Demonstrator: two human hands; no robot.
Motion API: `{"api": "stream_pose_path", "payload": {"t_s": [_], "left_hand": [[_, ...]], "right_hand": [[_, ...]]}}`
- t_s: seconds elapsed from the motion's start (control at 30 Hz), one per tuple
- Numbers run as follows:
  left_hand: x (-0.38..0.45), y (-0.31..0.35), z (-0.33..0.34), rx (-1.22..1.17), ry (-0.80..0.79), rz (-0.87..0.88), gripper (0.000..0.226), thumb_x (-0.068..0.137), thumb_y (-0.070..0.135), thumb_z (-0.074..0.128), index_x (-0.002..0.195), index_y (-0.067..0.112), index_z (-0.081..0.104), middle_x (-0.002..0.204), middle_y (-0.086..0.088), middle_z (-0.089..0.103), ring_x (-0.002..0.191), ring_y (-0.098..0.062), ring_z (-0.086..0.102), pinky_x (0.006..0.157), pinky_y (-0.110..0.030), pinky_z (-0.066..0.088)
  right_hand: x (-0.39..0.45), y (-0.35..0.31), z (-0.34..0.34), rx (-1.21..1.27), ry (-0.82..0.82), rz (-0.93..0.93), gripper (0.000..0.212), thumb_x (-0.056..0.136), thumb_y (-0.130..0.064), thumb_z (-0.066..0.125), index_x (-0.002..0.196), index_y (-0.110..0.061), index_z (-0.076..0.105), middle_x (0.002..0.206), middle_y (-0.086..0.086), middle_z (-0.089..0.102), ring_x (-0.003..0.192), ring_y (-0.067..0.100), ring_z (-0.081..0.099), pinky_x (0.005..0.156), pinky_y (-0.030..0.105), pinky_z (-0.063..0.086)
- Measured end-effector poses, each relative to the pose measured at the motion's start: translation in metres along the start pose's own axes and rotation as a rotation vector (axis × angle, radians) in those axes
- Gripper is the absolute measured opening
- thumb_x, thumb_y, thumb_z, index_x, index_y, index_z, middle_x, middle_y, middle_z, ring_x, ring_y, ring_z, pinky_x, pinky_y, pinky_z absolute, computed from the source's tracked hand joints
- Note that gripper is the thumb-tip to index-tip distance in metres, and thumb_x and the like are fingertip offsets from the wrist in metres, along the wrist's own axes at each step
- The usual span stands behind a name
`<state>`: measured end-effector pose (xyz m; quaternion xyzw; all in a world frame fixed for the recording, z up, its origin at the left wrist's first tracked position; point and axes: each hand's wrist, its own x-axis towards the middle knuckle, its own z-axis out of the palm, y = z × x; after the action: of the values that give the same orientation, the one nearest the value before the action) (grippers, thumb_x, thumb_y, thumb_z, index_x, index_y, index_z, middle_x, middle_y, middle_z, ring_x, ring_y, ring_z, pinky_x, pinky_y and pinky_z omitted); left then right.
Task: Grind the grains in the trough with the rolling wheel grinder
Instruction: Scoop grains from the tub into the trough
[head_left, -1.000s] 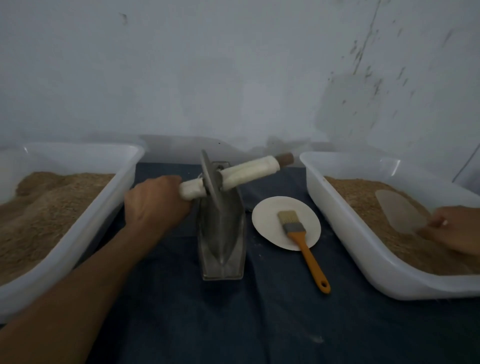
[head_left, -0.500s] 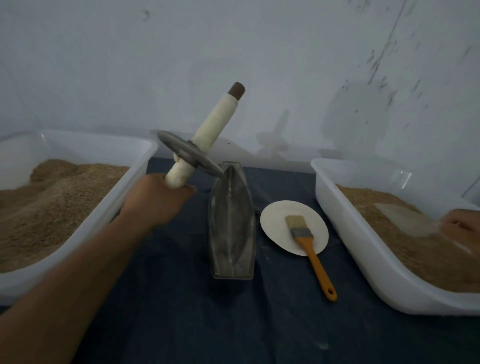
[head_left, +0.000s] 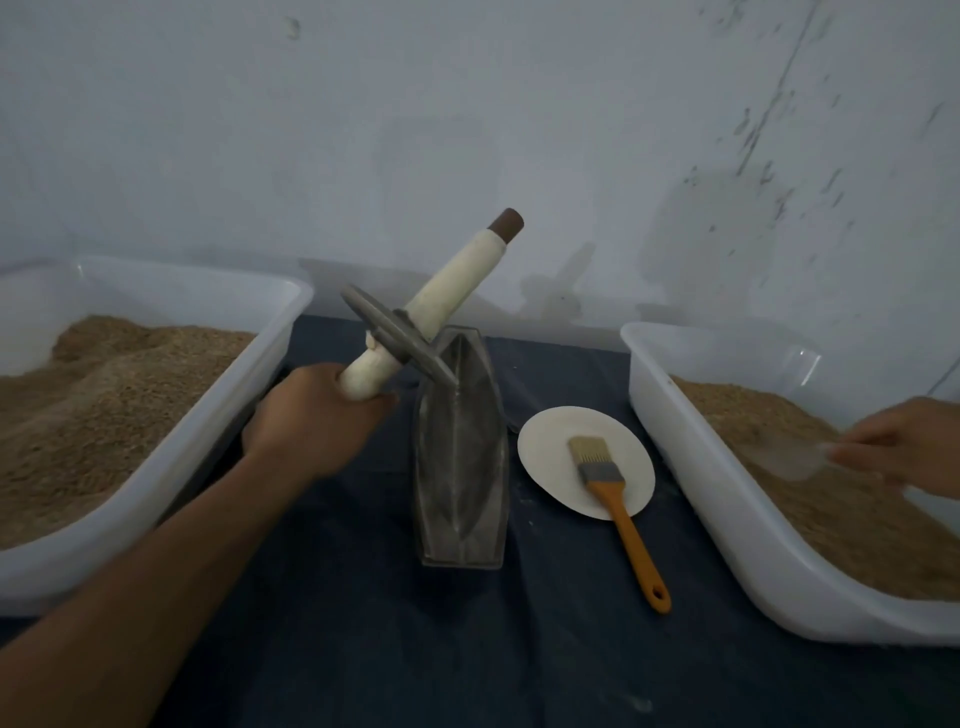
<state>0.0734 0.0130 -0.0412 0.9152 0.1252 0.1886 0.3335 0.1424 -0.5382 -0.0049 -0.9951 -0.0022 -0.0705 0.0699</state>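
The left hand grips the grinder tilted above the trough, while at 3 o'clock the right hand's fingers pinch a scoop over grain.

two tubs; one trough; one grinder; one plate; one brush

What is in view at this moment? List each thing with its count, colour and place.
wheel grinder: 1, grey disc on cream-wrapped handle, tilted, lifted over the trough's far end
trough: 1, grey metal, centre of cloth
tubs: 2, white, left and right, holding tan grain
plate: 1, white, right of trough
brush: 1, orange handle, bristles on plate
scoop: 1, translucent, in right tub
cloth: 1, dark blue
left hand: grips grinder handle
right hand: holds scoop
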Motion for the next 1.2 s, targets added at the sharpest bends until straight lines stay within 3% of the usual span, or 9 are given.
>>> {"api": "stream_pose_path", "payload": {"t_s": [0.03,0.17,0.33,0.57,0.73,0.83,0.97,1.07,1.2], "left_hand": [[0.000,0.000,0.000,0.004,0.001,0.000,0.034,0.079,0.063,0.064,0.076,0.029,0.059,0.063,0.007,0.063,0.059,-0.017,0.062,0.057,-0.029,0.049],[-0.001,-0.001,0.002,0.016,0.012,-0.012,0.033,0.077,0.065,0.064,0.079,0.033,0.057,0.066,0.009,0.064,0.061,-0.015,0.063,0.056,-0.028,0.046],[-0.001,-0.003,0.003,0.007,0.003,-0.018,0.034,0.078,0.065,0.063,0.081,0.031,0.059,0.067,0.007,0.064,0.061,-0.016,0.063,0.057,-0.028,0.045],[-0.002,-0.003,0.004,-0.013,0.013,-0.027,0.032,0.081,0.062,0.064,0.083,0.031,0.059,0.068,0.005,0.065,0.061,-0.017,0.063,0.057,-0.028,0.047],[-0.002,-0.005,0.005,-0.038,0.023,-0.041,0.032,0.079,0.063,0.066,0.083,0.032,0.060,0.068,0.005,0.065,0.061,-0.018,0.064,0.058,-0.030,0.051],[0.000,-0.005,0.006,-0.025,0.032,-0.052,0.033,0.078,0.064,0.064,0.083,0.032,0.059,0.069,0.006,0.065,0.061,-0.017,0.064,0.058,-0.029,0.050],[0.001,-0.005,0.005,0.006,0.041,-0.079,0.034,0.077,0.067,0.062,0.082,0.033,0.058,0.069,0.007,0.065,0.061,-0.015,0.063,0.053,-0.026,0.044],[0.002,-0.005,0.004,0.007,0.040,-0.088,0.034,0.078,0.066,0.062,0.081,0.033,0.057,0.069,0.007,0.064,0.061,-0.016,0.063,0.053,-0.025,0.044],[0.004,-0.007,0.002,-0.007,0.035,-0.092,0.033,0.080,0.065,0.063,0.083,0.033,0.057,0.071,0.007,0.064,0.064,-0.016,0.063,0.055,-0.026,0.045]], "right_hand": [[0.000,-0.004,-0.023,0.030,-0.081,0.036,0.041,0.068,-0.084,0.053,0.071,-0.049,0.074,0.063,-0.018,0.069,0.052,-0.001,0.065,0.065,0.036,0.057],[0.007,-0.025,-0.022,-0.130,-0.006,0.071,0.061,0.087,-0.069,0.051,0.051,-0.024,0.071,0.053,-0.011,0.067,0.044,0.003,0.062,0.060,0.029,0.049],[0.015,-0.036,-0.005,-0.159,-0.113,0.088,0.077,0.092,-0.069,0.038,0.073,-0.004,0.075,0.070,0.012,0.072,0.063,0.023,0.069,0.069,0.035,0.055],[-0.005,-0.033,-0.020,0.163,-0.091,0.128,0.079,0.081,-0.077,0.037,0.081,-0.005,0.070,0.070,0.009,0.073,0.053,0.016,0.071,0.072,0.038,0.052],[-0.020,-0.039,-0.037,0.098,0.033,0.035,0.078,0.090,-0.076,0.023,0.076,-0.012,0.065,0.053,-0.003,0.068,0.045,0.010,0.065,0.062,0.034,0.044],[-0.025,-0.043,-0.048,0.182,0.179,-0.009,0.075,0.089,-0.082,0.026,0.080,-0.020,0.067,0.058,-0.005,0.069,0.044,0.014,0.065,0.057,0.034,0.047],[-0.031,-0.064,-0.064,0.335,0.302,-0.044,0.061,0.083,-0.090,0.033,0.094,-0.041,0.067,0.079,-0.014,0.071,0.045,0.019,0.065,0.035,0.025,0.045],[-0.032,-0.085,-0.076,0.375,0.290,-0.111,0.053,0.084,-0.087,0.040,0.096,-0.044,0.069,0.081,-0.010,0.073,0.045,0.021,0.064,0.032,0.020,0.042],[-0.036,-0.129,-0.085,0.358,0.101,-0.290,0.054,0.084,-0.085,0.043,0.098,-0.041,0.072,0.072,-0.006,0.072,0.044,0.018,0.062,0.039,0.019,0.047]]}}
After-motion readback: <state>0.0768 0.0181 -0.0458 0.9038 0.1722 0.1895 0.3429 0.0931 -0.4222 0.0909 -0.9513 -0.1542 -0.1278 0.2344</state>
